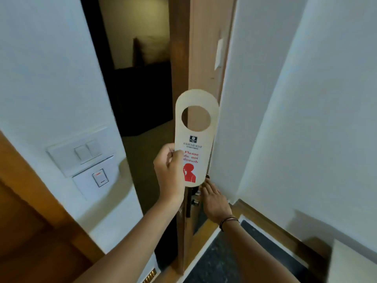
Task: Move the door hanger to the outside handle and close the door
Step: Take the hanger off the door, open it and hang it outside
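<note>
While the brown wooden door [201,58] stands ajar, seen nearly edge-on, the left hand [170,176] holds up a cream card door hanger with a round hole and red "Please do not disturb" lettering [194,137]. Its grip is pinched on the hanger's lower left edge, thumb in front over the card and fingers behind. The hanger is upright in the air in front of the door's edge, off any handle, its hole showing the wood behind.

Lower down, the right hand [214,201], with a thin dark band at the wrist, reaches to the metal lock hardware on the door's edge [193,201]; the fingers lie against it, but I cannot tell whether they are curled around anything, since the hanger covers the fingertips.

Through the gap lies a dim room with a brownish carpeted floor [146,152] and dark furniture [142,94] against the far wall. A white wall [51,78] at the left carries white switch plates [85,160]. A second white wall [295,99] stands at the right, with wooden trim along its foot beside dark speckled flooring [220,260].
</note>
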